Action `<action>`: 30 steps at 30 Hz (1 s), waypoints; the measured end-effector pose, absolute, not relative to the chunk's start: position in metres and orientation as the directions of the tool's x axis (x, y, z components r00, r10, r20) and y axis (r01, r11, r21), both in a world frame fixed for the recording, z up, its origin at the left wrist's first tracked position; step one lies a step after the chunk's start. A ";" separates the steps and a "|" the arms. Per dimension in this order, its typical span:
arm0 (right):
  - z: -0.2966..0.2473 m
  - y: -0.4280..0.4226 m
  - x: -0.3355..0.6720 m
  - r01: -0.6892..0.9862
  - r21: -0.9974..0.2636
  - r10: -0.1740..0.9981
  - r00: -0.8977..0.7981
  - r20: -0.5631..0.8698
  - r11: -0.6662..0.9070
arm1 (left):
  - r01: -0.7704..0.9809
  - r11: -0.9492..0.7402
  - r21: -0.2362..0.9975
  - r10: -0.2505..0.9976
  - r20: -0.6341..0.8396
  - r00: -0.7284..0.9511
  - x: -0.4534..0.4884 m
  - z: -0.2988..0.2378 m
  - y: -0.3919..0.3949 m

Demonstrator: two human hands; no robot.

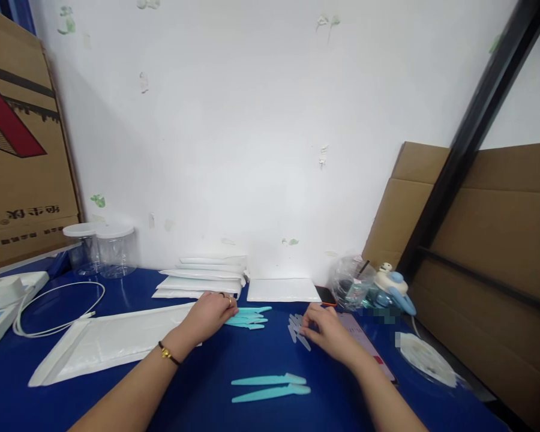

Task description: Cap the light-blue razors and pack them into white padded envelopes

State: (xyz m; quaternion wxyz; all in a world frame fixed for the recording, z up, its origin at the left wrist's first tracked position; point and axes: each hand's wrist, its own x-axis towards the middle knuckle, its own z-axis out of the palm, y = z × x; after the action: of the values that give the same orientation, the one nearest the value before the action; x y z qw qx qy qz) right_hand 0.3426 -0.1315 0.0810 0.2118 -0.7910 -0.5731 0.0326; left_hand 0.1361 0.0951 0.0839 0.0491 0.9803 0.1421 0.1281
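My left hand (209,315) rests on the blue table (198,396), fingers curled over the end of a small pile of turquoise plastic sticks (249,318). My right hand (326,330) lies to the right, fingertips pinched on a bunch of grey-blue stick parts (296,327). Two more turquoise sticks (270,387) lie side by side nearer to me, between my forearms. A long white padded bag (112,342) lies flat under and left of my left wrist.
A stack of white bags (204,276) and one flat white bag (282,290) sit by the wall. Two lidded clear jars (101,249) stand back left, a white device with cable (4,300) at far left. Right: crumpled plastic bag (353,282), small fan toy (393,282), cardboard (490,270).
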 end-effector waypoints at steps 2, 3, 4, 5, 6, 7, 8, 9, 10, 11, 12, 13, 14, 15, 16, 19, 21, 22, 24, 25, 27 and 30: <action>0.081 -0.134 0.345 0.875 -0.387 0.905 0.384 0.186 -0.292 | 0.293 -0.942 0.162 0.327 0.251 0.911 0.134 0.082 0.100; 0.082 -0.135 0.344 0.869 -0.398 0.906 0.386 0.177 -0.293 | 0.288 -0.939 0.188 0.331 0.262 0.907 0.134 0.082 0.099; 0.083 -0.136 0.342 0.866 -0.415 0.916 0.369 0.158 -0.278 | 0.269 -0.937 0.222 0.325 0.270 0.906 0.133 0.081 0.096; 0.084 -0.137 0.338 0.865 -0.437 0.935 0.332 0.125 -0.248 | 0.239 -0.935 0.262 0.308 0.266 0.913 0.133 0.082 0.090; 0.085 -0.138 0.334 0.861 -0.462 0.958 0.277 0.078 -0.212 | 0.202 -0.931 0.304 0.282 0.245 0.928 0.133 0.082 0.084; 0.085 -0.139 0.329 0.856 -0.488 0.976 0.214 0.027 -0.174 | 0.165 -0.923 0.347 0.247 0.206 0.947 0.133 0.082 0.076; 0.084 -0.138 0.326 0.850 -0.508 0.988 0.155 -0.015 -0.141 | 0.134 -0.912 0.387 0.209 0.157 0.965 0.133 0.082 0.068; 0.082 -0.138 0.322 0.844 -0.523 0.993 0.109 -0.046 -0.117 | 0.111 -0.901 0.420 0.171 0.109 0.979 0.133 0.082 0.061; 0.079 -0.137 0.320 0.841 -0.532 0.995 0.081 -0.063 -0.102 | 0.097 -0.891 0.444 0.140 0.066 0.988 0.133 0.082 0.055; 0.076 -0.135 0.318 0.839 -0.536 0.995 0.066 -0.070 -0.094 | 0.090 -0.885 0.456 0.118 0.032 0.992 0.133 0.080 0.050; 0.073 -0.134 0.317 0.839 -0.537 0.996 0.062 -0.069 -0.089 | 0.088 -0.882 0.462 0.103 0.009 0.995 0.134 0.079 0.047; 0.070 -0.132 0.317 0.838 -0.538 0.996 0.063 -0.064 -0.088 | 0.090 -0.881 0.464 0.097 -0.009 0.995 0.135 0.077 0.044; 0.068 -0.131 0.316 0.839 -0.537 0.996 0.068 -0.059 -0.089 | 0.099 -0.880 0.465 0.099 -0.025 0.995 0.135 0.076 0.042; 0.066 -0.130 0.316 0.839 -0.536 0.996 0.074 -0.054 -0.091 | 0.112 -0.878 0.465 0.106 -0.039 0.994 0.137 0.075 0.042; 0.066 -0.129 0.315 0.840 -0.535 0.996 0.079 -0.048 -0.093 | 0.126 -0.878 0.462 0.118 -0.047 0.992 0.138 0.075 0.041; 0.069 -0.128 0.312 0.845 -0.529 0.997 0.079 -0.021 -0.078 | 0.136 -0.900 0.413 0.143 -0.015 0.990 0.140 0.081 0.040; 0.074 -0.128 0.312 0.849 -0.525 0.996 0.080 0.030 -0.053 | 0.120 -0.925 0.360 0.142 0.035 0.989 0.140 0.087 0.042; 0.076 -0.128 0.314 0.852 -0.521 0.994 0.088 0.064 -0.042 | 0.112 -0.938 0.328 0.140 0.062 0.988 0.139 0.090 0.045; 0.078 -0.129 0.320 0.855 -0.517 0.984 0.127 0.125 -0.045 | 0.111 -0.960 0.256 0.144 0.116 0.983 0.137 0.093 0.054; 0.078 -0.129 0.325 0.854 -0.516 0.974 0.165 0.152 -0.064 | 0.126 -0.967 0.220 0.158 0.137 0.978 0.136 0.092 0.061; 0.079 -0.130 0.335 0.848 -0.515 0.944 0.263 0.198 -0.128 | 0.193 -0.967 0.167 0.219 0.155 0.963 0.134 0.089 0.077; 0.081 -0.132 0.346 0.841 -0.501 0.894 0.369 0.254 -0.205 | 0.317 -0.932 0.176 0.344 0.153 0.926 0.131 0.085 0.094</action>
State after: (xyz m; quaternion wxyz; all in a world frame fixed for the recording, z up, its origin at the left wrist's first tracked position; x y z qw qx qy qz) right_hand 0.3457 -0.1324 0.0807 0.2900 -0.7749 -0.5598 0.0457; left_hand 0.1314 0.0944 0.0848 0.0742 0.9786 0.1691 0.0908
